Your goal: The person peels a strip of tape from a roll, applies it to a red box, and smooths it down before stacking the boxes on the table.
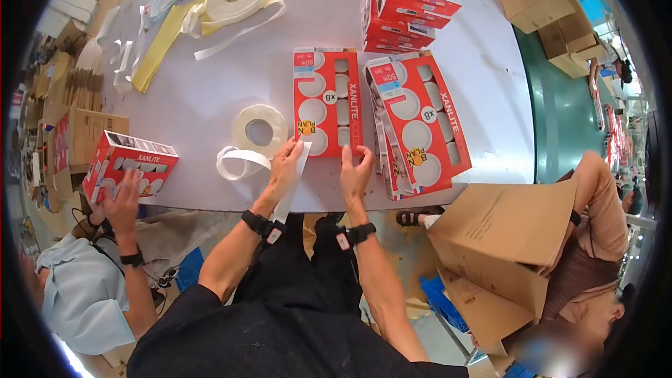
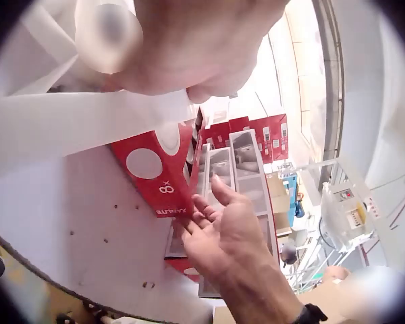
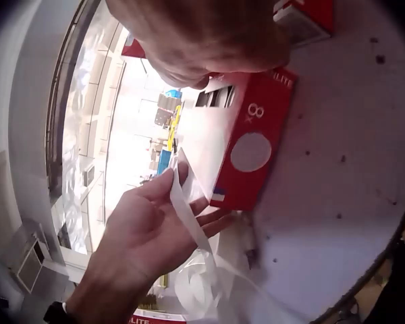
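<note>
Red shows first at the far left, where another person's hand (image 1: 124, 199) rests on a red XANLITE carton (image 1: 133, 162) at the table's edge. Further right, a white tape roll (image 1: 259, 128) lies flat on the grey table (image 1: 196, 91), its loose end curling toward the near rim. Just beside it, the left hand (image 1: 285, 168) pinches a strip of white tape (image 1: 288, 199) between thumb and fingers, and the strip hangs down past the table edge. The red bulb box (image 1: 326, 101) lies flat mid-table, windows up, with its near end between the two hands. The right hand (image 1: 355, 171) lies on that end, fingers together and nearly straight, though whether they press or merely touch is hard to tell. Just to the right a second bulb box (image 1: 423, 122) lies tilted, and a brown cardboard carton (image 1: 504, 238) stands below the table.
</note>
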`<state>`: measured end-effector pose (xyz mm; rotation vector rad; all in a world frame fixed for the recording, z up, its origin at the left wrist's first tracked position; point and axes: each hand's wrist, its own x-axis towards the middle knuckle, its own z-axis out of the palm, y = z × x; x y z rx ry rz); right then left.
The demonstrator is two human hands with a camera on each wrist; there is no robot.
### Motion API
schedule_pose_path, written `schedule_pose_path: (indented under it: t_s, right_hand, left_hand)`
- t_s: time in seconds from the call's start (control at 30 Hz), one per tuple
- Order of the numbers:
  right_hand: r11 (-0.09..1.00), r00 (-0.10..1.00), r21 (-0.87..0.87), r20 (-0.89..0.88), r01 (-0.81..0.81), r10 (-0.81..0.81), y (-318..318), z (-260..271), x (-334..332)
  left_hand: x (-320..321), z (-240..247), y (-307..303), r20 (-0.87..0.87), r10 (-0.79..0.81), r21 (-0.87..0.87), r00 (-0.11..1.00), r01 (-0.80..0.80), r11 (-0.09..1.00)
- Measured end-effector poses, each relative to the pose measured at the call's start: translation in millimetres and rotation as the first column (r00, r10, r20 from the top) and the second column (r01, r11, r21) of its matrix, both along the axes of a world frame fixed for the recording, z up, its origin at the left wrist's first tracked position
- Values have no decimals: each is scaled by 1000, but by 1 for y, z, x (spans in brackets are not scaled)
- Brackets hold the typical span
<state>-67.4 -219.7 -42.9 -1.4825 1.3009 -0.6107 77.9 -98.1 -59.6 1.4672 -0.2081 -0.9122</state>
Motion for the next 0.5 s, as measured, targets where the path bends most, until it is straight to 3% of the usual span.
schedule_pose_path:
  t_s: [0.03,0.07,0.1,0.13,0.2,0.23,0.3,0.37,0.43,0.5]
  right_hand:
    - [999,999,35,35,14,-16,0,5,6]
    - [990,977,108,184,91,-110,2,10,12]
    - [983,970,182,232,27,-70,-2,31,15]
    - [965,960,259,279,-48,-27,-8,59,13]
    - [972,970,178,215,-153,113,-8,89,24]
    - [983,980,14,86,-182,180,-9,98,29]
    - [973,976,-112,58,-202,210,-22,105,34]
    - [982,943,-12,276,-191,187,-34,94,34]
    - [969,921,101,347,-224,177,-31,133,32]
    - [919,842,171,486,-355,235,-31,177,20]
  left_hand:
    - [0,5,1,50,41,-2,998,-41,999]
    - [7,9,5,111,89,-4,990,-89,996]
    - [18,15,11,175,144,-6,974,-145,989]
    - [24,34,19,120,164,-53,979,-159,986]
    - [30,94,23,6,203,-162,979,-200,966]
    - [28,110,25,53,181,-170,982,-170,971]
    - [21,139,20,142,114,-199,983,-85,976]
    - [16,173,13,302,152,-186,941,-99,978]
    - [20,192,13,396,172,-134,902,-128,983]
    - [22,215,22,313,149,-124,938,-115,986]
